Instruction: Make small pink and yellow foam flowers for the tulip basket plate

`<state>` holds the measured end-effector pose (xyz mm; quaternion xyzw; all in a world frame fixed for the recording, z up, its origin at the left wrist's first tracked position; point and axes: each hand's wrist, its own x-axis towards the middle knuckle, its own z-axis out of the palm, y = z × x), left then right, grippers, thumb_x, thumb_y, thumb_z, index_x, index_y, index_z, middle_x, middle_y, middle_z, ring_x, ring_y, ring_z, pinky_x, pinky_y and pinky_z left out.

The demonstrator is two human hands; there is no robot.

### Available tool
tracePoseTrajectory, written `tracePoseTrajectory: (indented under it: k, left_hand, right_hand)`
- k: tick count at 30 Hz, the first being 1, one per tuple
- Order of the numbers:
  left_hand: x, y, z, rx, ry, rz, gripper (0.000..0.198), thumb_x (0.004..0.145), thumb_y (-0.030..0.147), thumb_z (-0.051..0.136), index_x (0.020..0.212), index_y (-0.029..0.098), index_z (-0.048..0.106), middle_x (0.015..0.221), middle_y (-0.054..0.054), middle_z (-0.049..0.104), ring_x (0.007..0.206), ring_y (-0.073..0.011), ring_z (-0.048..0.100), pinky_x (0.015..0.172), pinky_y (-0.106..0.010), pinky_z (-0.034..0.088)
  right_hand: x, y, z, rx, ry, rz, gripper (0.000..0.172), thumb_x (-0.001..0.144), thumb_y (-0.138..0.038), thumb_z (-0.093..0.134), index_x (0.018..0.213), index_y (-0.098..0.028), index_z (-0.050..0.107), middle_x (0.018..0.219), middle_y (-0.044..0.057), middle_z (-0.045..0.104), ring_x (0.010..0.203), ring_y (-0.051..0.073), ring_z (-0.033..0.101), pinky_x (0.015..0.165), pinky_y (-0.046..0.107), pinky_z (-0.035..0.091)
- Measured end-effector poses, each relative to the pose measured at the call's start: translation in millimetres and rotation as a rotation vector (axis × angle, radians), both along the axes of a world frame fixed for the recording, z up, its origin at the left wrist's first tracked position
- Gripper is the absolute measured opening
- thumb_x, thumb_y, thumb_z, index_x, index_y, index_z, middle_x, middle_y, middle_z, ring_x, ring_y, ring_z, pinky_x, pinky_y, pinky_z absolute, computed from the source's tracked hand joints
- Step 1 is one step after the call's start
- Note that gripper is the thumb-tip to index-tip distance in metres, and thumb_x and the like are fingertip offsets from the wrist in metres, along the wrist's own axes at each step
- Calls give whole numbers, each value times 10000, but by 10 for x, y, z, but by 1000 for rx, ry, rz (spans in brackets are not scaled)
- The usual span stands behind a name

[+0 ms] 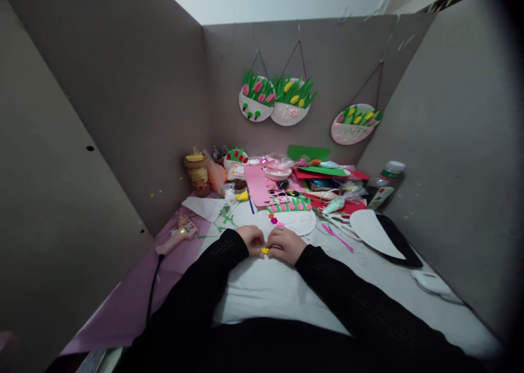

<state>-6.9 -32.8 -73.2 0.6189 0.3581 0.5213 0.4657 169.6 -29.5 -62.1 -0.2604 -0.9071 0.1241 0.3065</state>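
Both hands meet at a small yellow flower-like piece [265,250], lumpy and soft-looking, low over the white table cover. My left hand [251,240] grips it from the left with fingers curled and pinched. From the right, my right hand [287,245] pinches the same piece between thumb and fingers. Just beyond them lies a cut white paper plate [301,225] with a row of pink tulips [292,205] and green leaves along its top. Small orange, magenta and pink flowers sit at its left edge, near my right hand.
A pink glue gun [176,239] with a lit spot and black cord lies left. Scissors [338,220], a pink stick tool [338,237] and a white half plate [374,232] lie right. Behind are a brown cup [198,175], pink sheet [257,184] and bottle [391,171]. Decorated plates [291,113] hang on the partition.
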Motion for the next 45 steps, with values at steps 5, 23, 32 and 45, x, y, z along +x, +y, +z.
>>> tracePoseTrajectory:
  k: [5, 23, 32, 45]
  left_hand:
    - [-183, 132, 210, 193, 799, -285, 425, 478, 533, 728, 683, 174, 629, 642, 12, 507, 562, -99, 428, 583, -233, 343]
    - [-199, 183, 217, 307, 935, -346, 293, 607, 441, 688, 735, 180, 658, 689, -19, 562, 598, -119, 498, 565, -225, 358]
    - [-187, 139, 287, 251, 570, -149, 342, 579, 355, 718, 869, 192, 638, 686, 6, 534, 534, -93, 389, 529, -226, 302]
    - [-63, 191, 814, -740, -843, -223, 463, 774, 575, 419, 800, 128, 541, 636, -33, 477, 540, -139, 492, 551, -305, 436]
  right_hand:
    - [-6, 10, 0, -26, -16, 14, 108, 704, -297, 698, 735, -197, 670, 733, 27, 623, 748, 166, 540, 710, 302, 430]
    - [16, 21, -6, 0, 3, 47, 57, 767, -178, 595, 762, -200, 648, 757, 34, 621, 769, 174, 533, 729, 327, 440]
    - [36, -6, 16, 0, 28, 2, 141, 772, -134, 560, 837, -207, 661, 802, 48, 618, 794, 182, 532, 737, 340, 455]
    - [-318, 31, 435, 73, 305, -242, 234, 763, -156, 571, 993, -204, 579, 902, 58, 585, 870, 198, 530, 776, 348, 463]
